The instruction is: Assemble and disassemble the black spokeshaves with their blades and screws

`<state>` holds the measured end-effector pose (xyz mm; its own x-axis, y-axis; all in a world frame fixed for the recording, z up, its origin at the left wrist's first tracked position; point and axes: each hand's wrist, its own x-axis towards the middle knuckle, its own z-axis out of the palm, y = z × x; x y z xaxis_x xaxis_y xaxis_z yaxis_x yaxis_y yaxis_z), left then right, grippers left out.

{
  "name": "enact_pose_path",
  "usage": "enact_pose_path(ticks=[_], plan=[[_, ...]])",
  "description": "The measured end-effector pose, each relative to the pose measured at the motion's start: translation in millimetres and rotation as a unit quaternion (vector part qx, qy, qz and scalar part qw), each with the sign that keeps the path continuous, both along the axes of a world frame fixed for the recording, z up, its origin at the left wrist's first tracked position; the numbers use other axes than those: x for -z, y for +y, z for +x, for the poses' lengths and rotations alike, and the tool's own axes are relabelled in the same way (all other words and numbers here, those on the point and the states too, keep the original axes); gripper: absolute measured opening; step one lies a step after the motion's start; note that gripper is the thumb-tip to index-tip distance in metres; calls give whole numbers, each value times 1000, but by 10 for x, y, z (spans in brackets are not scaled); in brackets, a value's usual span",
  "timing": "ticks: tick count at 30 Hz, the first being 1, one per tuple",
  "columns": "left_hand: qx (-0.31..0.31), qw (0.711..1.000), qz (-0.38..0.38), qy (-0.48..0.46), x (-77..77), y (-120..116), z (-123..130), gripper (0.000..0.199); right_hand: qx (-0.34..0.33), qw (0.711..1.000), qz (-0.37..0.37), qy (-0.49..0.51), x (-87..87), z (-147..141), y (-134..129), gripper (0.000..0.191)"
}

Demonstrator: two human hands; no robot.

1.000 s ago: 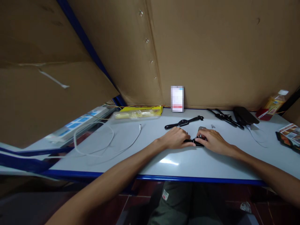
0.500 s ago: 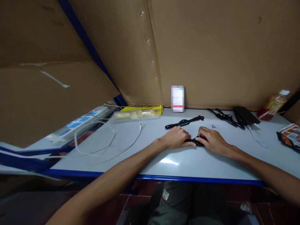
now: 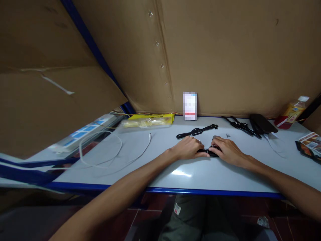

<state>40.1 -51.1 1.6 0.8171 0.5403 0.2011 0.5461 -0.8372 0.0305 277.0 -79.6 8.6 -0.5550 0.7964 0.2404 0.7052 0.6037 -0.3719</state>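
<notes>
My left hand [image 3: 191, 147] and my right hand [image 3: 228, 150] are close together on the table, both closed on a small black part [image 3: 212, 154]. Its middle shows between the thumbs, while the fingers hide most of it, so its kind is unclear. Just beyond my left hand lies a long, slim black piece [image 3: 197, 131] with a rounded end and a wider middle. Past my right hand are a few tiny metal bits [image 3: 228, 135], too small to name. Farther right, several long black pieces [image 3: 242, 126] lie crossed like a plier-shaped tool.
A phone [image 3: 190, 105] stands against the cardboard wall. Left of it lies a yellow package [image 3: 150, 120], with a white cable [image 3: 121, 147] looped nearer. At the right are a black case [image 3: 263, 124], a bottle [image 3: 296, 110] and a green-edged pack [image 3: 311, 149]. A blue edge [image 3: 200, 191] borders the table.
Both hands keep their hold on the black part with almost no visible movement. The view has shifted very slightly.
</notes>
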Motion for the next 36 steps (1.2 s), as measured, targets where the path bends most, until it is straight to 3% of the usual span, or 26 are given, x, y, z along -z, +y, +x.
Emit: enact_pose_path(ticks=[5,14,24,30,36], plan=[[-7,1000,1,16,8,-1,6,78,39,999,-14,-18,-33,-3,-20,10],[-9,1000,6,23,-8,-5,6,77,-24,997,-37,60,-25,-20,-13,10],[-7,1000,8,22,-8,-8,13,79,-8,999,-17,47,14,-13,-2,13],[-9,1000,7,25,-17,-9,16,76,8,993,-90,73,17,-6,37,17],[-9,1000,-5,24,-3,0,12,75,17,987,-107,115,6,-23,27,13]])
